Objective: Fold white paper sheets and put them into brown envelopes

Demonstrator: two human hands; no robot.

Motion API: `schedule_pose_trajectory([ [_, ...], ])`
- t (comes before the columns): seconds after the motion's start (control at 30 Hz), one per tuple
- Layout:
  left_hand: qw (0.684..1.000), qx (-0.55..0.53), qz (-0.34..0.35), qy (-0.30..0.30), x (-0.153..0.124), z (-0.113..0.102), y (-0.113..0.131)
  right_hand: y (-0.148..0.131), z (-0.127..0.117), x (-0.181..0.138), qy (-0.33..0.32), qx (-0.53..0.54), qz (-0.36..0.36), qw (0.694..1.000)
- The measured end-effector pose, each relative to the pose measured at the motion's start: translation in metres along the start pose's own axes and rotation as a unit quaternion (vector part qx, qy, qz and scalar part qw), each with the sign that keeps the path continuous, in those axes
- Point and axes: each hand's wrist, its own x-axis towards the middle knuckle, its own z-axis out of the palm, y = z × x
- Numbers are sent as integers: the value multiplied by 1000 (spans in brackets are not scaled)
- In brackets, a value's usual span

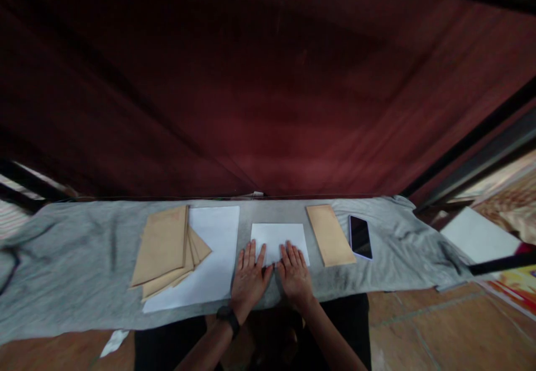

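As the left hand and right hand lie flat and outstretched on the small white sheet, 1 brown envelope and 1 phone lie right of that sheet.

Past the small white paper, the grey cloth-covered surface is free back to the dark red panel, which walls off the far side. Leftward, a narrow bare strip ends at the large white sheet and raised brown envelope stack; rightward, a lone envelope, then a phone, interrupt a low sideways pass.
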Motion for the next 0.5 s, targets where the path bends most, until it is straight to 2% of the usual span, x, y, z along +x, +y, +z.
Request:
schedule_pose_trajectory([
  [0.3,1000,-4,-5,5,0,2,1,31,2,-10,21,-40,78,996],
  [0.4,1000,-4,2,8,0,3,0,26,-1,-4,25,-32,93,995],
  [0.5,1000,-1,8,18,0,2,-1,8,-4,7,10,2,41,999],
])
